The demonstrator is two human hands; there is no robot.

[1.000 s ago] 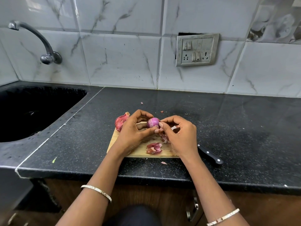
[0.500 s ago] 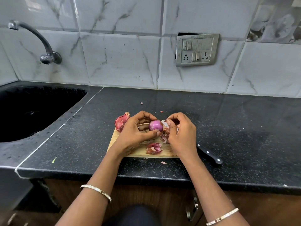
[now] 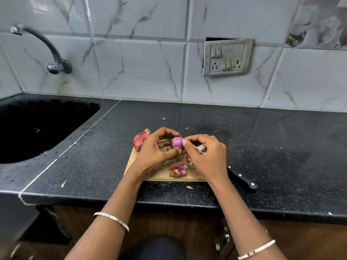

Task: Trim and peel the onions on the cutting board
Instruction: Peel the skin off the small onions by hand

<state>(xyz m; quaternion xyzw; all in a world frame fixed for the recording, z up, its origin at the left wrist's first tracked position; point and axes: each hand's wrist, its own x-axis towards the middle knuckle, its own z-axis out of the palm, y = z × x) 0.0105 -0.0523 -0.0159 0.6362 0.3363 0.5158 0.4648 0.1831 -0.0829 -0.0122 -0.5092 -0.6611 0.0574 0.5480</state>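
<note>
— Gripping what?
— Cradling the peeled onion (image 3: 176, 143) in curled left hand (image 3: 156, 153) fingers, pinching at it with the right hand (image 3: 205, 156), just above the cutting board (image 3: 161, 173).
— Lying nearby?
— Unpeeled onion (image 3: 139, 140) sitting at the board's far-left corner, knife (image 3: 242, 177) resting right.

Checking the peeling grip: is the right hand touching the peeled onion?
Touching. The head view shows the right hand's thumb pressed against the peeled onion.

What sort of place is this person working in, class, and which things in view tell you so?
Most likely a home kitchen. A dark sunken sink sits under a curved metal wall tap, a black speckled stone countertop runs below marble-look wall tiles, and a wooden cutting board lies on it.
</note>
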